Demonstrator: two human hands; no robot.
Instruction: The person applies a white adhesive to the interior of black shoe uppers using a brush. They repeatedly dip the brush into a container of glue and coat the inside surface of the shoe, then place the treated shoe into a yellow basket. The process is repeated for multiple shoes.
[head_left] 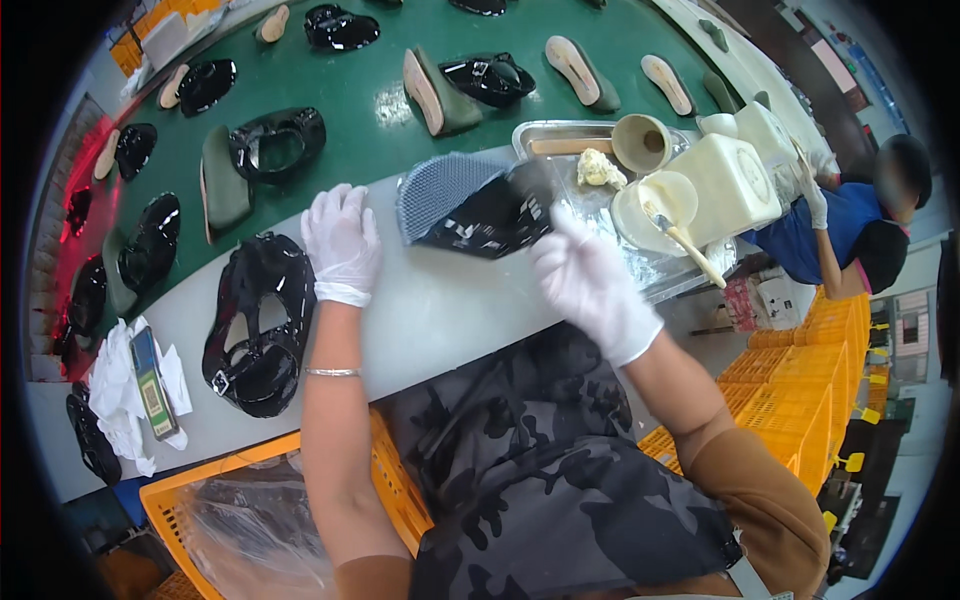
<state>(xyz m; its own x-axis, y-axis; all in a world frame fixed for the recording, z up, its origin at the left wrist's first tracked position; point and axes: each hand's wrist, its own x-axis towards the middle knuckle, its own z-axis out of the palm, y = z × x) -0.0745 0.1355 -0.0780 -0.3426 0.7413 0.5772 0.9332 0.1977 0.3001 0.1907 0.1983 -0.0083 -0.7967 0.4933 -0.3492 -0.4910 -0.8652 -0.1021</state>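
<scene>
My left hand (341,243), in a white glove, lies flat on the pale work surface with its fingers stretched out. Just left of it sits a pair of glossy black strapped shoe uppers (257,325) with a buckle. My gloved right hand (590,285) is curled closed at the right end of a black shoe upper (490,218). Grey-blue textured lining shows on the upper's far left part, and its right end is smeared by motion. Right of that hand, a white tub (655,208) holds a brush (690,250).
A metal tray (560,128) carries the tub, a beige cup (642,143) and a white jug (728,190). Soles (437,95) and black uppers (278,143) ride on the green belt (360,75). A phone (152,385) lies left, an orange crate (385,475) stands below; a co-worker (840,235) is right.
</scene>
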